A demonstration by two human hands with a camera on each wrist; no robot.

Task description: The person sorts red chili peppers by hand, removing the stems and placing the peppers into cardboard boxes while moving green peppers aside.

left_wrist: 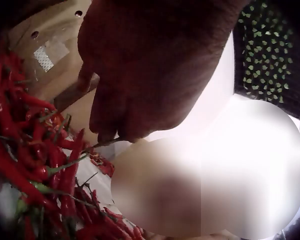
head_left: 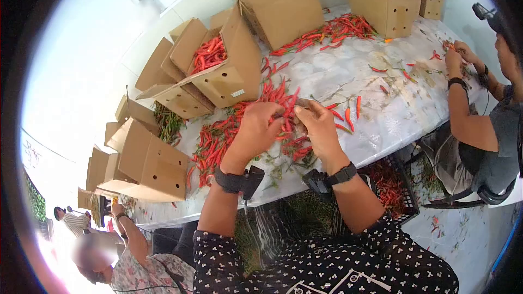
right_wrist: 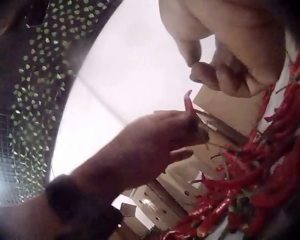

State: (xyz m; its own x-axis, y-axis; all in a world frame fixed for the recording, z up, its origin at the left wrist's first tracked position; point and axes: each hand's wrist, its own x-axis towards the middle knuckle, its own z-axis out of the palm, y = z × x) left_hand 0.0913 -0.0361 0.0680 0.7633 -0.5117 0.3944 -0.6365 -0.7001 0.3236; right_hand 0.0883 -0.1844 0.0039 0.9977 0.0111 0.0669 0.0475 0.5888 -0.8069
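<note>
A: Left hand (head_left: 255, 129) first. State?
B: Fingers were curled, gripping one red chilli (right_wrist: 189, 104); its tip poked up past the fingers in the right wrist view.
A: Where was that chilli?
B: In the left hand, above the chilli pile (head_left: 215, 144), which lay on the plastic-covered table (head_left: 392, 125).
A: Right hand (head_left: 320, 128)?
B: Just beside the left one. Fingers bent, thumb tip close to the forefinger tip. Couldn't tell if it pinched anything small. Loose chillies (head_left: 349, 120) lay to its right.
A: Labels, writing?
B: Far left, reddish marks (head_left: 33, 151) on the wall; couldn't tell if they were writing. Next, a pale label (head_left: 237, 93) on the front of a cardboard box (head_left: 220, 83), just behind the left hand. Left wrist view showed it closer, but its print was too small to read. That box stood open, with red chillies (head_left: 209, 54) inside.
</note>
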